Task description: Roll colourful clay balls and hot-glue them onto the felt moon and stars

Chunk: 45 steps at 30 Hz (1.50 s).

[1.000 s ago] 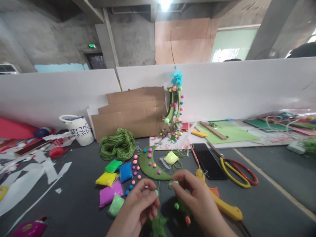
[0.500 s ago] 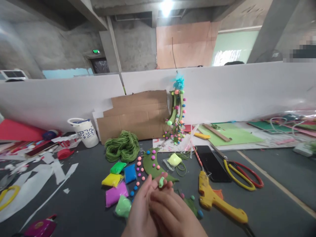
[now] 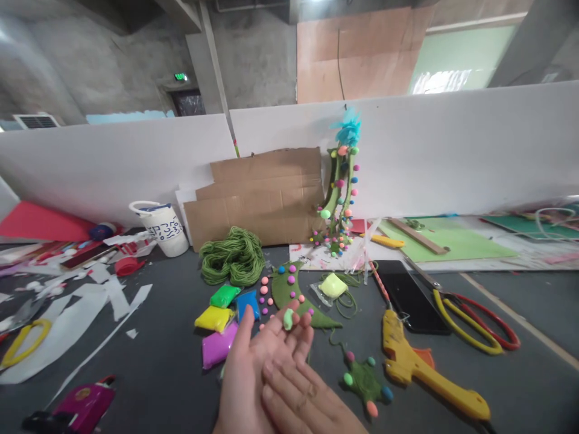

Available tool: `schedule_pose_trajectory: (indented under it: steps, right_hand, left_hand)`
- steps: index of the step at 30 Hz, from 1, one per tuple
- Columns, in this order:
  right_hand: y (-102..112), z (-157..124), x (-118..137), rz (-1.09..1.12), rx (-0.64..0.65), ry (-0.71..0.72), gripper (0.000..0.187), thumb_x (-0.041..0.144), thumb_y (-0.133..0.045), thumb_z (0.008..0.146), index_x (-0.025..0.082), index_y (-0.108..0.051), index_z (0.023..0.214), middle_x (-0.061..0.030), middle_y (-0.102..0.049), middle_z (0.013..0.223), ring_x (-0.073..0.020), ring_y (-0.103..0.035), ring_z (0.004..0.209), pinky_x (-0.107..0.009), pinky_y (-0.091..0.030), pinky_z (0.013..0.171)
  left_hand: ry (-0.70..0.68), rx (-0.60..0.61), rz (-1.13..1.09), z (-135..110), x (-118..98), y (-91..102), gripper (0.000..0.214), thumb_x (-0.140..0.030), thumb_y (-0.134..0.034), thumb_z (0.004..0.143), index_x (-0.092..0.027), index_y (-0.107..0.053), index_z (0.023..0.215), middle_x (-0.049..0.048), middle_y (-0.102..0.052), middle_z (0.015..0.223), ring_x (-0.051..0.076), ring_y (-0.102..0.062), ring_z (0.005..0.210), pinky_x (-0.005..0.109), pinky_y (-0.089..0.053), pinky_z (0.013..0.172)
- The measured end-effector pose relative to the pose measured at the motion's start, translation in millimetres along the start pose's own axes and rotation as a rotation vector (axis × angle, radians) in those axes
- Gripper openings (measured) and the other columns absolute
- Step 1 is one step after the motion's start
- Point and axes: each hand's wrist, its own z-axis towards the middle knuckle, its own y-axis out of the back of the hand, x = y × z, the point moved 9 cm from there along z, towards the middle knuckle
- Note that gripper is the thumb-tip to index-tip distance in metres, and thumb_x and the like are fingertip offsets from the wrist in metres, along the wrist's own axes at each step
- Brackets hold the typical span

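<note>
Head view: seemingly needed light, even pressure from straight-fingered right hand (image 3: 307, 392) over unclenched left hand (image 3: 248, 367), sparing fingertip clay (image 3: 288, 319) near crescent (image 3: 286, 293).

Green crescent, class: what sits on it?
On the green crescent sit a blue ball, purple balls and a salmon ball. The left hand covers part of its lower edge; anything there cannot be seen.
</note>
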Motion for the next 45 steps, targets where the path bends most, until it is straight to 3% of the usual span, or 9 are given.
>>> schedule_pose_trajectory:
  steps: [3, 7, 12, 16, 19, 25, 30, 33, 45]
  right_hand:
    - [-0.2, 0.6, -9.4, -0.008, 0.050, -0.037, 0.039, 0.021, -0.028, 0.102, 0.012, -0.062, 0.118, -0.0026, -0.064, 0.124, -0.0165, -0.056, 0.118, -0.032, -0.025, 0.110]
    - [-1.0, -1.5, -7.3, 0.031, 0.082, -0.002, 0.038, 0.021, -0.029, 0.102, 0.015, -0.064, 0.116, -0.0001, -0.065, 0.122, -0.0140, -0.056, 0.118, -0.032, -0.022, 0.111]
    - [-6.7, -5.5, -4.0, 0.026, 0.073, -0.035, 0.036, 0.019, -0.030, 0.102, 0.011, -0.058, 0.124, -0.0039, -0.061, 0.128, -0.0167, -0.050, 0.124, -0.032, -0.027, 0.110]
    - [-7.1, -8.4, 0.3, 0.081, 0.051, 0.005, 0.034, 0.017, -0.032, 0.102, 0.013, -0.060, 0.121, -0.0017, -0.062, 0.127, -0.0148, -0.045, 0.128, -0.031, -0.026, 0.111]
    - [-7.7, -6.4, -4.0, 0.050, 0.076, -0.036, 0.035, 0.018, -0.032, 0.102, 0.010, -0.057, 0.125, -0.0047, -0.059, 0.131, -0.0173, -0.043, 0.129, -0.031, -0.027, 0.111]
    - [0.2, -0.1, 2.0, 0.052, 0.051, 0.024, 0.034, 0.017, -0.032, 0.102, 0.016, -0.063, 0.117, 0.0011, -0.066, 0.121, -0.0118, -0.057, 0.117, -0.029, -0.023, 0.111]
    - [-0.3, 0.8, -5.9, 0.042, 0.074, -0.048, 0.040, 0.018, -0.026, 0.103, 0.010, -0.061, 0.119, -0.0038, -0.064, 0.124, -0.0148, -0.054, 0.120, -0.030, -0.025, 0.110]
    - [-1.0, -1.2, -1.5, 0.074, 0.079, 0.010, 0.034, 0.020, -0.032, 0.102, 0.016, -0.063, 0.116, 0.0021, -0.065, 0.122, -0.0113, -0.057, 0.117, -0.028, -0.022, 0.111]
    - [3.0, 0.0, -3.8, 0.081, 0.033, -0.011, 0.034, 0.020, -0.033, 0.102, 0.014, -0.062, 0.117, -0.0007, -0.064, 0.124, -0.0134, -0.055, 0.119, -0.028, -0.030, 0.108]
  left_hand:
    - [0.125, 0.016, -0.014, -1.4, 14.8, -1.4, 0.058, -0.049, -0.042, 0.089, -0.008, -0.046, 0.130, 0.0174, -0.066, 0.106, 0.026, -0.063, 0.103, 0.039, -0.047, 0.092]
    - [-0.010, -0.006, -0.049, -2.0, 2.6, -3.3, 0.065, -0.054, -0.027, 0.091, -0.005, -0.042, 0.133, 0.0205, -0.064, 0.110, 0.026, -0.061, 0.109, 0.040, -0.045, 0.095]
    - [0.081, 0.053, 0.008, -2.4, 10.3, -8.8, 0.065, -0.055, -0.038, 0.088, -0.005, -0.046, 0.130, 0.0204, -0.065, 0.109, 0.027, -0.061, 0.108, 0.041, -0.042, 0.099]
    - [-0.057, 0.014, 0.004, -3.2, -1.1, -5.6, 0.071, -0.060, -0.035, 0.086, -0.003, -0.048, 0.127, 0.0221, -0.064, 0.111, 0.028, -0.059, 0.110, 0.042, -0.040, 0.101]
    - [0.013, 0.018, 0.012, -2.2, 8.0, -5.0, 0.066, -0.056, -0.041, 0.086, -0.003, -0.049, 0.126, 0.0210, -0.065, 0.109, 0.027, -0.061, 0.108, 0.040, -0.042, 0.100]
    - [0.017, 0.104, -0.058, 0.6, 7.8, -6.7, 0.065, -0.057, -0.041, 0.086, -0.004, -0.049, 0.124, 0.0194, -0.064, 0.109, 0.025, -0.061, 0.107, 0.036, -0.043, 0.099]
    - [0.130, 0.120, -0.083, 0.3, 18.5, -5.4, 0.059, -0.052, -0.042, 0.088, -0.007, -0.049, 0.125, 0.0141, -0.067, 0.096, 0.023, -0.064, 0.099, 0.036, -0.043, 0.096]
    - [0.071, 0.165, -0.104, 1.7, 12.1, -8.5, 0.062, -0.054, -0.039, 0.088, -0.005, -0.048, 0.125, 0.0152, -0.066, 0.099, 0.023, -0.064, 0.098, 0.037, -0.044, 0.096]
    - [0.097, 0.136, -0.071, -0.4, 11.3, -8.0, 0.066, -0.055, -0.044, 0.086, -0.004, -0.046, 0.128, 0.0173, -0.065, 0.100, 0.024, -0.063, 0.099, 0.037, -0.042, 0.097]
